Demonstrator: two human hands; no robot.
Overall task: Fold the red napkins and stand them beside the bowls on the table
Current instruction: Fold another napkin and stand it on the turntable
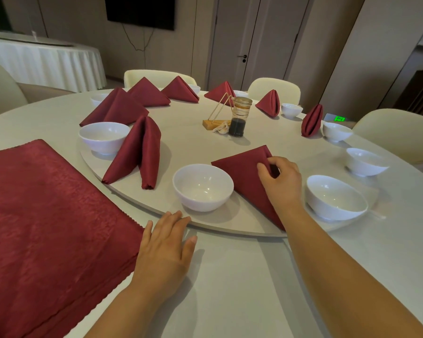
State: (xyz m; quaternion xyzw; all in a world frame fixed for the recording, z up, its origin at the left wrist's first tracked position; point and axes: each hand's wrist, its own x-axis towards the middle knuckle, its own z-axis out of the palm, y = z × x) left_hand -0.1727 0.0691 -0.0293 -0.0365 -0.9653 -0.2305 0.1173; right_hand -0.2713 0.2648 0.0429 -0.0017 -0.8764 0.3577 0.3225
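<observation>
Your right hand [279, 179] pinches the top corner of a folded red napkin [239, 174], thumb and fingers curled on the cloth. Napkin sits on the turntable [181, 142] near the rim at about 5 o'clock, touching the white bowl [203, 186] at 6, near the second bowl [336, 198] at 4. Your left hand [166, 242] lies flat on the counter [230, 289], fingers straight, fingertips at the turntable edge at 6. Unfolded red napkin [47, 228] lies flat on the counter at 8, just beside that hand. Another folded napkin [137, 154] stands at 8 beside the far-left bowl [103, 137] at 9
</observation>
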